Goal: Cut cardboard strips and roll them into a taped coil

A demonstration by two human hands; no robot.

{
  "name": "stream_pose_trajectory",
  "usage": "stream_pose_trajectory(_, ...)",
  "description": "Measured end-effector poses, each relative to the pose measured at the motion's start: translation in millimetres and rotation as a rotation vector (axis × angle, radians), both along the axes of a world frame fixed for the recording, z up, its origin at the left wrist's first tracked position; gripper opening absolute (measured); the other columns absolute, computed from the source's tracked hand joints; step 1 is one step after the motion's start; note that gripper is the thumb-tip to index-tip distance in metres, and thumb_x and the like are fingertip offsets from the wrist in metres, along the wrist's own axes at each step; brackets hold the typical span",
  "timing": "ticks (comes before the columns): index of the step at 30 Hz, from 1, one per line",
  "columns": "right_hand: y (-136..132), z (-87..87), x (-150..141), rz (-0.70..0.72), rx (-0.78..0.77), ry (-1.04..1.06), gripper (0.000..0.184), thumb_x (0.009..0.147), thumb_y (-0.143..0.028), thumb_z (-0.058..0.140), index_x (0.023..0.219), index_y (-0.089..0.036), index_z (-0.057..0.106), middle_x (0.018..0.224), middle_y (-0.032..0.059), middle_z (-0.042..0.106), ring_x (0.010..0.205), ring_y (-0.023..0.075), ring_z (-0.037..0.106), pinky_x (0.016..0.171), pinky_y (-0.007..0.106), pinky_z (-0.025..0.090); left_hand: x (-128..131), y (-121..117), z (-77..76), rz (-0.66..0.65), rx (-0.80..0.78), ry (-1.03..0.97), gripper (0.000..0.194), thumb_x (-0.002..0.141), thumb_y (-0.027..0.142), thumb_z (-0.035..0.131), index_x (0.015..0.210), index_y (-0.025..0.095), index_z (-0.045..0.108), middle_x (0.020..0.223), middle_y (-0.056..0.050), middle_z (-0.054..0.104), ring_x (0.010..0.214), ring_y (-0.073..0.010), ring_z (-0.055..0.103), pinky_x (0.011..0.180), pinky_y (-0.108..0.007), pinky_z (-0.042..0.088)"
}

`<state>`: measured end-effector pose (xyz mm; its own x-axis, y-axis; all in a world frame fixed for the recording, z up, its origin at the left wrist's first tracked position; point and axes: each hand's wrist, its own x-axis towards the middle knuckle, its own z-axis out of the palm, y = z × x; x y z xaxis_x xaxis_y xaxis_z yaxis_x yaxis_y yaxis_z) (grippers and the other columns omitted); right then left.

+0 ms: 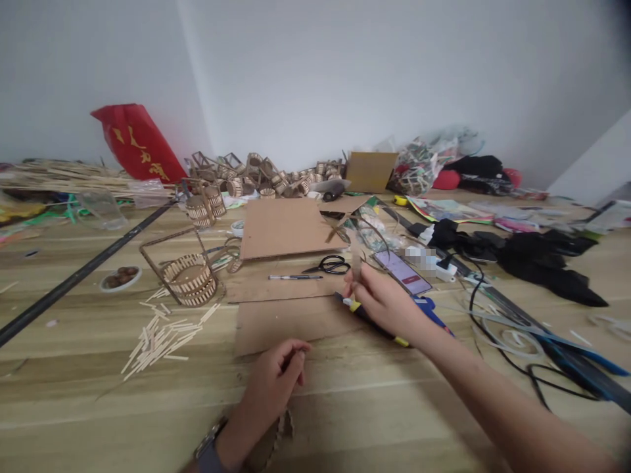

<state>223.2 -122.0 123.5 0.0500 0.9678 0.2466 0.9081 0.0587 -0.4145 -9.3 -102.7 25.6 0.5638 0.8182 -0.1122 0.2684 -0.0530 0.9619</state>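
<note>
I pinch thin brown strip (355,256) upright in right hand (377,295), near scissors (321,267) and pen (294,277). Left hand (279,371) apart, fingers curled by near edge of cardboard (276,322); cannot tell if gripping anything. Slatted basket (192,282) stands left on surface (162,414).

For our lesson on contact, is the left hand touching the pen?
Apart: the head view plainly shows bare cardboard between the left hand and the pen.
</note>
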Motion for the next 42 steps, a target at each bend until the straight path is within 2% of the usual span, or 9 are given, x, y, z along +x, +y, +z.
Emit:
stream_pose_trajectory(6,90,43.4,59,-0.254,-0.132,-0.172,0.015,0.082,-0.008,0.051,0.082,-0.018,0.062,0.075,0.0066,0.071,0.078,0.0218,0.067,0.067,0.028,0.046,0,3,-2.6,0.014,-0.013,0.032,0.040,0.087,0.044,0.046,0.105,0.015,0.066,0.057,0.002,0.054,0.050,-0.0122,0.045,0.046,-0.022,0.032)
stream_pose_trajectory(10,111,52.8,71,-0.380,-0.144,-0.220,0.024,0.081,-0.015,0.060,0.105,-0.011,0.063,0.097,0.0175,0.071,0.094,0.0293,0.066,0.074,0.034,0.048,-1,3,-5.3,0.012,-0.039,-0.031,0.045,0.089,0.045,0.045,0.115,0.012,0.063,0.062,0.001,0.056,0.052,-0.0114,0.045,0.049,-0.022,0.033)
stream_pose_trajectory(13,87,38.1,41,-0.266,-0.163,-0.188,0.024,0.088,-0.022,0.055,0.109,-0.014,0.064,0.108,0.0167,0.070,0.100,0.0286,0.065,0.079,0.034,0.048,-1,3,-5.0,0.022,-0.072,-0.112,0.053,0.091,0.046,0.046,0.130,0.011,0.053,0.066,0.001,0.057,0.053,-0.0109,0.047,0.050,-0.022,0.036)
stream_pose_trajectory(17,29,-8.1,-28,0.145,-0.328,-0.010,0.019,0.089,-0.037,0.055,0.089,-0.024,0.069,0.085,-0.0007,0.074,0.079,0.0163,0.068,0.069,0.022,0.048,0,0,-3.7,0.016,-0.122,-0.206,0.067,0.091,0.050,0.048,0.144,0.011,0.035,0.068,0.003,0.057,0.048,-0.0090,0.043,0.045,-0.020,0.034)
stream_pose_trajectory(20,-3,-45.0,-64,0.425,-0.468,0.612,0.030,0.093,-0.041,0.042,0.081,-0.020,0.060,0.071,0.0021,0.071,0.065,0.0160,0.066,0.058,0.024,0.046,1,-4,-0.6,-0.017,-0.126,-0.250,0.070,0.092,0.049,0.049,0.148,0.012,0.028,0.069,0.002,0.058,0.047,-0.0081,0.043,0.044,-0.019,0.033)
stream_pose_trajectory(28,-5,-80.0,-41,0.059,-0.183,0.487,0.034,0.085,-0.049,0.042,0.067,-0.023,0.054,0.055,-0.0015,0.055,0.053,0.0158,0.051,0.052,0.027,0.039,-5,-3,15.1,-0.205,-0.154,-0.079,0.047,0.091,0.033,0.050,0.135,0.015,0.052,0.076,-0.002,0.067,0.049,-0.0084,0.050,0.049,-0.020,0.040)
stream_pose_trajectory(35,8,-83.5,-7,-0.339,-0.007,0.359,0.040,0.073,-0.058,0.042,0.075,-0.023,0.060,0.060,0.0058,0.063,0.058,0.0239,0.059,0.057,0.035,0.045,-23,26,27.5,0.285,0.133,-0.016,0.034,0.093,0.039,0.047,0.104,0.016,0.069,0.101,-0.008,0.073,0.093,-0.0211,0.066,0.082,-0.030,0.050)
stream_pose_trajectory(38,8,-90.2,0,-0.392,-0.010,0.495,0.046,0.073,-0.061,0.044,0.085,-0.020,0.061,0.058,0.0028,0.059,0.049,0.0214,0.055,0.049,0.034,0.044,-30,36,30.9,0.343,0.217,0.051,0.029,0.092,0.033,0.047,0.105,0.017,0.067,0.103,-0.008,0.072,0.096,-0.0206,0.067,0.085,-0.030,0.051)
stream_pose_trajectory(42,4,-106.1,1,-0.392,0.012,0.731,0.049,0.075,-0.064,0.050,0.097,-0.020,0.058,0.062,-0.0002,0.059,0.046,0.0172,0.053,0.044,0.029,0.042,-37,59,33.3,0.332,0.680,0.300,0.020,0.091,0.022,0.049,0.099,0.018,0.066,0.098,-0.006,0.072,0.092,-0.0187,0.067,0.081,-0.029,0.054)
